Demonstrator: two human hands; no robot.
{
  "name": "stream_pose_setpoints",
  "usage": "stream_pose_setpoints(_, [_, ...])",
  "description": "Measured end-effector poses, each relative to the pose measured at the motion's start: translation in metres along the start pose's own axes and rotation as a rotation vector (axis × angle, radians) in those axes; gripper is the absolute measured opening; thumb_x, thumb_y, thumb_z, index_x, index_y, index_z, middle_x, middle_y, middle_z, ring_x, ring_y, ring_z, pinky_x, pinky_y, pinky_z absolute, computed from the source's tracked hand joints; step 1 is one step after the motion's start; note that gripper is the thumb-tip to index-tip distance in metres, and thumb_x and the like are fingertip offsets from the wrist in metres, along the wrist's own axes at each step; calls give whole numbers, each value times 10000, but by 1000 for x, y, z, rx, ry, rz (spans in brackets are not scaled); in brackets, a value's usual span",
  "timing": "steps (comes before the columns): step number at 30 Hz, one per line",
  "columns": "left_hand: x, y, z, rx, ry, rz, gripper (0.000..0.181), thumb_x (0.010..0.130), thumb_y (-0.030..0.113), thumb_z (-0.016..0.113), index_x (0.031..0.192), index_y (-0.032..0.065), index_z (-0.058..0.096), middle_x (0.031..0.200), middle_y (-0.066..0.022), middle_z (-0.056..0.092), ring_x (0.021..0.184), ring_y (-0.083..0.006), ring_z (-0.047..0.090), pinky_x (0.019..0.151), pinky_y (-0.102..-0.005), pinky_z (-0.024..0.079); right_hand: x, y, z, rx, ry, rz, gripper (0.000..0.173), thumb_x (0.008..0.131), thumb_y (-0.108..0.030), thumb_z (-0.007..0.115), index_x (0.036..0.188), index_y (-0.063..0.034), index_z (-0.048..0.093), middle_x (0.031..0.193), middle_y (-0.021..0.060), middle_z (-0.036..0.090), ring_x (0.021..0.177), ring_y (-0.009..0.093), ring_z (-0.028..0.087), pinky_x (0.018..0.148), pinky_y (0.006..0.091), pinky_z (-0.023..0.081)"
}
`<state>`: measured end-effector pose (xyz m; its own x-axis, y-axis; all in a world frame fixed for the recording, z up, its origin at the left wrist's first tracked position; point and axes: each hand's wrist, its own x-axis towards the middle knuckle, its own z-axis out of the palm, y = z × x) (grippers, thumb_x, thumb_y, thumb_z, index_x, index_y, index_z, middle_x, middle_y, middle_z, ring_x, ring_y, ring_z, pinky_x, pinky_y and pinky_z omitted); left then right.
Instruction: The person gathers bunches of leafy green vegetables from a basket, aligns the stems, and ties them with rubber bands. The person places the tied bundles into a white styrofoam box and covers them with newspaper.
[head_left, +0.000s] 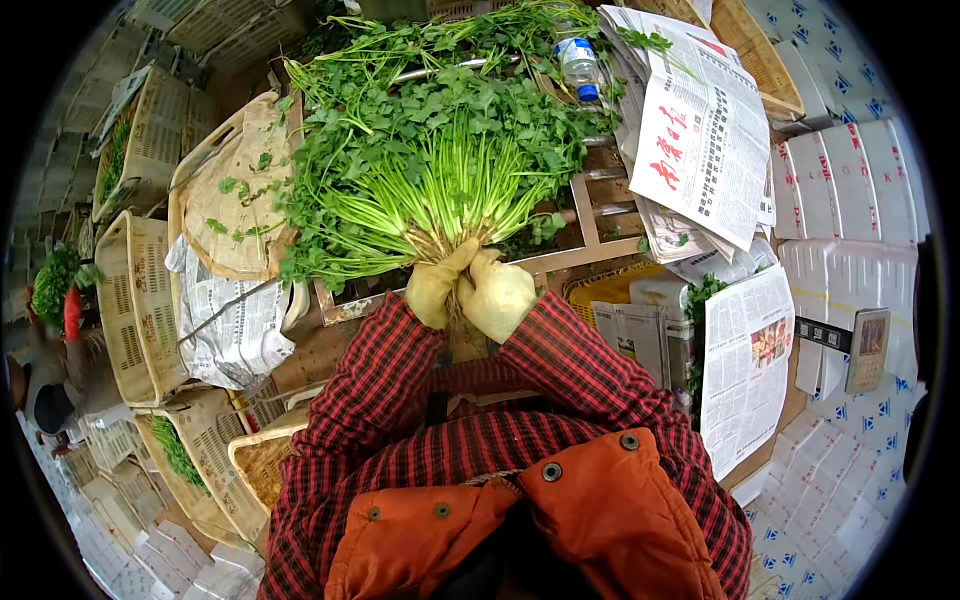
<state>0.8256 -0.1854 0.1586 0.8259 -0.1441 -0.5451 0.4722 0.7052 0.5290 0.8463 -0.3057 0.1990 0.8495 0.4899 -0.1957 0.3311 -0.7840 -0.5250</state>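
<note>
A large fanned bunch of cilantro-like leafy greens (450, 180) lies on a metal-framed rack (592, 251), its leaves pointing away from me and its pale stems converging toward me. My left hand (435, 289), in a yellowish glove, grips the root end from the left. Gloved likewise, my right hand (499, 292) closes around the same root end from the right, and the two hands touch. Thin brown roots hang down between them. More loose greens (465, 37) spread over the rack behind the bunch.
A plastic water bottle (579, 67) lies among the greens. Stacked newspapers (697, 142) cover the rack's right side. Plastic crates (135, 300) stand at left, near a newspaper-covered bundle (225, 322). A scale display (868, 351) and white foam boxes (847, 184) are at right. Another person (64, 367) holds greens far left.
</note>
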Motion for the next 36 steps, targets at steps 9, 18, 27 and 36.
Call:
stream_pose_setpoints(9, [-53,148,44,736,119,763,299,979,209,536,697,121,584,526,65,451,359,-23,295,321,-196,239,-34,45,-55,671,-236,215,231,904,-250,588,966,-54,694,683,109,681,612,210,682,610,340,543])
stream_pose_setpoints(18, [-22,285,108,655,183,471,223,959,271,583,1029,77,668,497,80,424,340,-37,252,299,-207,188,4,98,-30,584,-23,12,195,923,-192,590,1050,-86,694,735,77,694,644,178,676,627,304,547])
stream_pose_setpoints(27, [-11,269,147,1098,598,231,247,954,285,585,1110,106,653,478,101,377,344,-42,259,317,-216,207,11,98,-38,897,-166,-74,193,910,-150,614,1064,-67,697,801,97,711,661,151,684,645,280,557])
stream_pose_setpoints(36, [-10,217,137,500,313,345,197,947,303,590,921,115,645,476,85,423,333,-59,288,303,-237,227,7,85,-28,816,-322,-99,268,925,-227,583,1136,-83,664,792,73,713,734,134,683,696,271,545])
